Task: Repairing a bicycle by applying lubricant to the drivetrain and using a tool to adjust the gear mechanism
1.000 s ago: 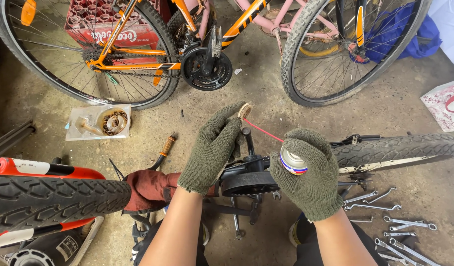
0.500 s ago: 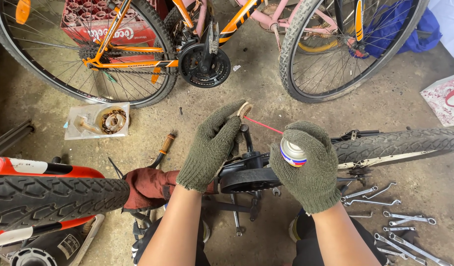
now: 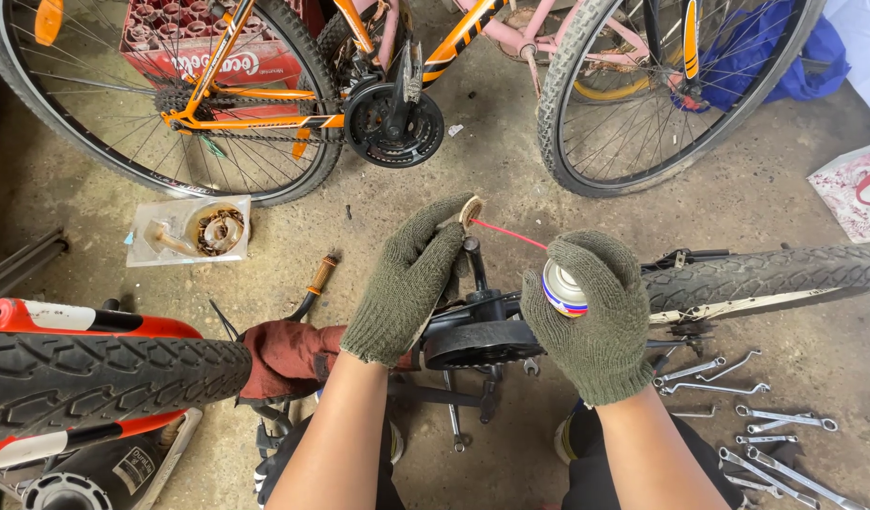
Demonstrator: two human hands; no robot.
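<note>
While the right hand, in a green knit glove, is wrapped closed around a spray can with a finger over its top, the thin red straw from the nozzle runs up and left to the end of a black crank arm. That angle seems chosen to bring the straw's tip right against the joint there. The left hand, gloved the same way, lies over the crank with its fingers curled round the arm's upper end and a small pale piece pinched at the fingertips; this looks like a steadying grip. Just below both hands sits the black chainring guard of an upturned bicycle, with its tyre reaching out to the right. A dark red rag lies just left of the left wrist, beside a second tyre on a red frame.

Further out, spanners are spread on the concrete floor at lower right, and an orange bicycle and a pink one stand beyond.

The straw's tip and the joint are covered by the left fingers, so whether spray is coming out cannot be told. The pale piece is too small to identify, and both standing bicycles are cut off by the top edge.
</note>
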